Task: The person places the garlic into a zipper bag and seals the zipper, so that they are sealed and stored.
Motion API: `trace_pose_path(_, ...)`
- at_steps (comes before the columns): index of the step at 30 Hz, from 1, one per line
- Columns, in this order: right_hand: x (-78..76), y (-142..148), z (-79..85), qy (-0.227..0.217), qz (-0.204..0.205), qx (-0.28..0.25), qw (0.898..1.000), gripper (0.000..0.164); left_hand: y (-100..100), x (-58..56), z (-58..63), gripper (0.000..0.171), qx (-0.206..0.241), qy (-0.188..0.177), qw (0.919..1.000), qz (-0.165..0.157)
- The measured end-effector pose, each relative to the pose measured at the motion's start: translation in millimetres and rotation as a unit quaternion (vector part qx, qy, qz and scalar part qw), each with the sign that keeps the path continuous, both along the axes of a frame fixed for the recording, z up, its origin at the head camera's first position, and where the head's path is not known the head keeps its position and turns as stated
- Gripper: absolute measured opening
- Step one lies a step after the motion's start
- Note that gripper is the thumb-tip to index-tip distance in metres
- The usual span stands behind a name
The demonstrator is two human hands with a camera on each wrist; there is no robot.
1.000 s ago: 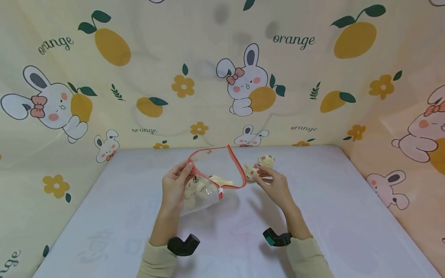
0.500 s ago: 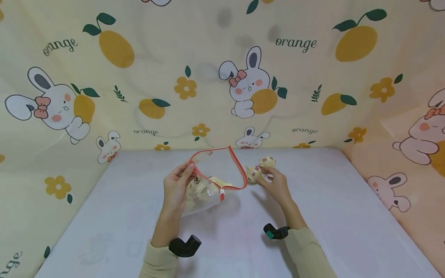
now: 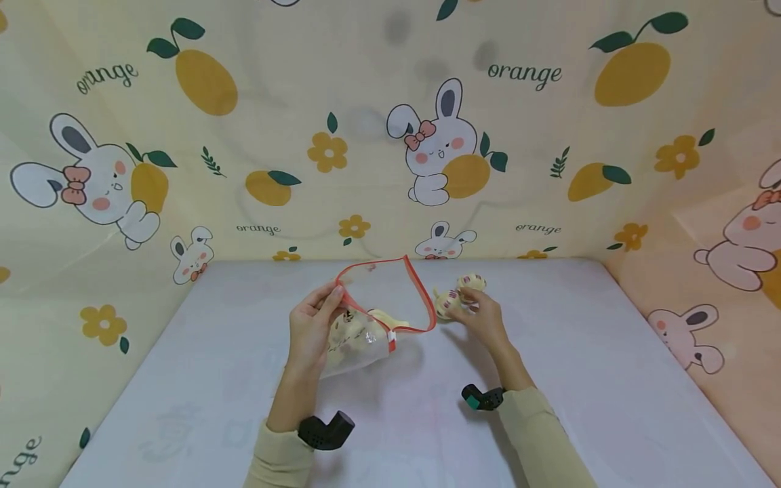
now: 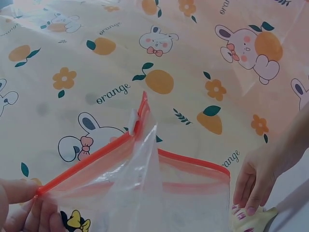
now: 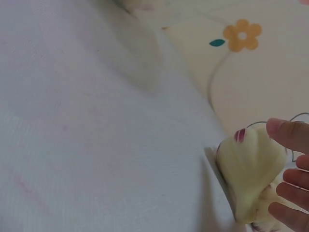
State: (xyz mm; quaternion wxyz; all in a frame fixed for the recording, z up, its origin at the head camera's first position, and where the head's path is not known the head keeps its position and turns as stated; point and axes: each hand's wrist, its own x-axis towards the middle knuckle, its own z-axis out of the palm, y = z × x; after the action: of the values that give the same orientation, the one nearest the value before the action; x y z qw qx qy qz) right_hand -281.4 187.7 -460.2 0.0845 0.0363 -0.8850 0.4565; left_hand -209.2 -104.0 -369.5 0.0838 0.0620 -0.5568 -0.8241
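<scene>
My left hand (image 3: 310, 325) pinches the rim of a clear zip bag (image 3: 361, 346) edged in red. The bag's mouth gapes, and pale garlic bulbs show through its side. A cartoon print (image 4: 76, 221) appears on the bag beside the left fingers. Two cream garlic bulbs with purple marks, a near one (image 3: 447, 305) and a far one (image 3: 472, 280), lie to the right of the bag. My right hand (image 3: 484, 315) is at these bulbs. In the right wrist view its thumb overlaps the top of one garlic bulb (image 5: 251, 166), fingers spread beside it.
The white table (image 3: 586, 379) runs back to a printed curtain (image 3: 360, 196) with rabbits and oranges. Curtain also stands on the left and right sides. A black wrist camera (image 3: 326, 431) sits on the left wrist, another (image 3: 482, 398) on the right.
My right hand has shifted slightly forward at the two garlic bulbs. The left hand keeps its grip on the bag's rim, and the bag stays in place. The head view has shifted a little.
</scene>
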Motion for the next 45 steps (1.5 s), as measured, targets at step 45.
trace_pose_path(45, -10.9, -14, -7.8, -0.044, -0.021, 0.012, 0.999, 0.062, 3, -0.6, -1.7, 0.019, 0.0, -0.007, 1.0, 0.001)
